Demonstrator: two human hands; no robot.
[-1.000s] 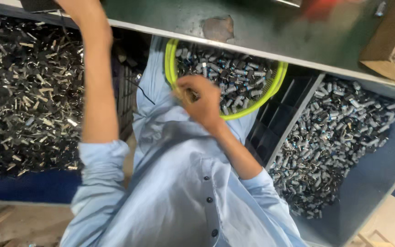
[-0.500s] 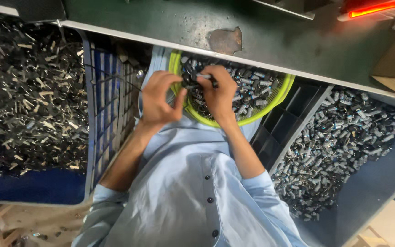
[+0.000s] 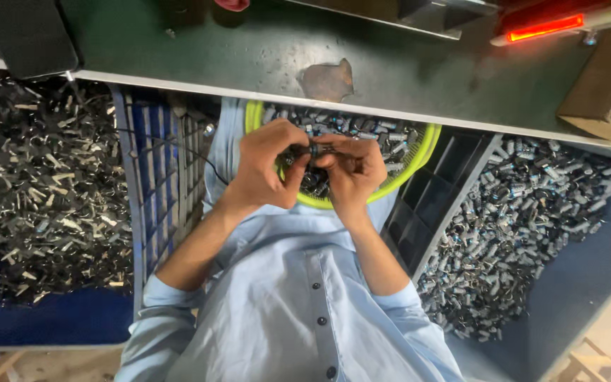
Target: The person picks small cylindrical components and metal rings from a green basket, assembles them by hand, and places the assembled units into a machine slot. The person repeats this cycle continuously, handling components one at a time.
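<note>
At the far left, a blue bin (image 3: 51,322) holds a heap of small dark metal clips (image 3: 37,198). Beside it stands a blue slatted plastic crate (image 3: 160,184), and a thin black wire (image 3: 178,145) runs across its slats toward the hands.

The left hand (image 3: 266,170) is curled nearly closed, its thumb and fingertips pinching one end of a small dark cylindrical part (image 3: 312,151). The right hand (image 3: 353,170) meets it, also curled tight, gripping the other end. The part sits between both sets of fingertips, held just above the round yellow-green plastic basket (image 3: 419,159) that rests in the person's lap and is full of small silver cylindrical pieces (image 3: 383,138).

To the right, a black divided tray (image 3: 447,191) stands against a second blue bin (image 3: 588,240), heaped with more silver cylinders (image 3: 518,233).

The part is tiny and held only at the fingertips, so a slip could likely drop it into the basket, where it would be lost among similar pieces. The wire, trailing over the crate slats, may snag and tug the part loose.
</note>
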